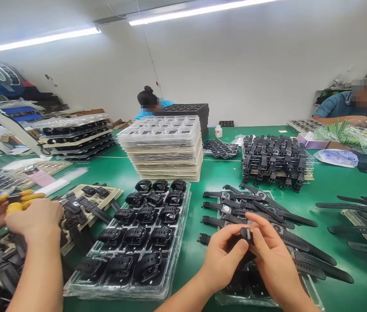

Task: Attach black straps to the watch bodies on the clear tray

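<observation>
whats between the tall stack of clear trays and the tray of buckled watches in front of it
In the head view, only a narrow strip of bare green table separates the stack of clear trays from the tray of buckled watches.

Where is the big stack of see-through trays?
In the head view, the stack of clear plastic trays sits on the green table, left of centre, just behind the tray of buckled black watches and left of the pile of black straps.

The watch (247, 236) between the two hands looks like black matt plastic with a small shiny metal bit. Near left, the tray (177, 242) is thin clear plastic, glossy and smooth. The table (222, 173) has a green, flat, matt top. The far bag (336, 157) is shiny, crinkly plastic.
</observation>
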Tool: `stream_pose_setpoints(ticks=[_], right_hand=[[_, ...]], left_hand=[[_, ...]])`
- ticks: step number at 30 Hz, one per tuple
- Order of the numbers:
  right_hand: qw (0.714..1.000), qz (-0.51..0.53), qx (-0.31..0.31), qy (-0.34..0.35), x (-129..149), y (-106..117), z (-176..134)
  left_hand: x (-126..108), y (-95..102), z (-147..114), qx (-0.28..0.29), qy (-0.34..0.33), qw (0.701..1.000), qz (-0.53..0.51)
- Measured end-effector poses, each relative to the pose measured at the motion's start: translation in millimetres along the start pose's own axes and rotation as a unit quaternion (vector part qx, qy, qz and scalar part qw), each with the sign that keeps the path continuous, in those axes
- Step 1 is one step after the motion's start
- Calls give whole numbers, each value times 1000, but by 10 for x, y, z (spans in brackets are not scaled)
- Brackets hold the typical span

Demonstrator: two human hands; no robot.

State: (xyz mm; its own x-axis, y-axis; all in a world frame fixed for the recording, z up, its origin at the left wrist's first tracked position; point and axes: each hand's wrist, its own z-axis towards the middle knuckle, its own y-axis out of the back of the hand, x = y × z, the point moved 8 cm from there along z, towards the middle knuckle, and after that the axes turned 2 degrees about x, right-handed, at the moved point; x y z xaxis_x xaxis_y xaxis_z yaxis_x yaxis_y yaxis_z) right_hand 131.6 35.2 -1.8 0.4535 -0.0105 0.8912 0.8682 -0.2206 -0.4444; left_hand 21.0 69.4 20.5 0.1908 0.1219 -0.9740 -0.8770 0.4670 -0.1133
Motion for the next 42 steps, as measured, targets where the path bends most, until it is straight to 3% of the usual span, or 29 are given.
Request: stream_pose_setpoints(ticks=[5, 13, 19, 23, 32, 37, 42], right_hand=[[996, -63, 69, -8, 34, -35, 18], [989, -62, 104, -90, 233, -69, -55], [984, -117, 112, -71, 370, -32, -27], [991, -104, 58, -58, 386, 66, 16], [994, -2, -100, 43, 469, 267, 168], [991, 16, -116, 69, 512, 280, 209], [990, 32, -118, 72, 500, 306, 241]], left_hand=[[-2, -5, 16, 23, 11, 999, 24], [-117, -38, 31, 94, 4, 992, 83], [52, -154, -21, 101, 103, 988, -63], [204, -263, -58, 116, 188, 964, -145], [385, -299, -111, 126, 260, 935, -208], [410, -399, -146, 171, 261, 912, -265], [368, -404, -126, 170, 260, 906, -287]])
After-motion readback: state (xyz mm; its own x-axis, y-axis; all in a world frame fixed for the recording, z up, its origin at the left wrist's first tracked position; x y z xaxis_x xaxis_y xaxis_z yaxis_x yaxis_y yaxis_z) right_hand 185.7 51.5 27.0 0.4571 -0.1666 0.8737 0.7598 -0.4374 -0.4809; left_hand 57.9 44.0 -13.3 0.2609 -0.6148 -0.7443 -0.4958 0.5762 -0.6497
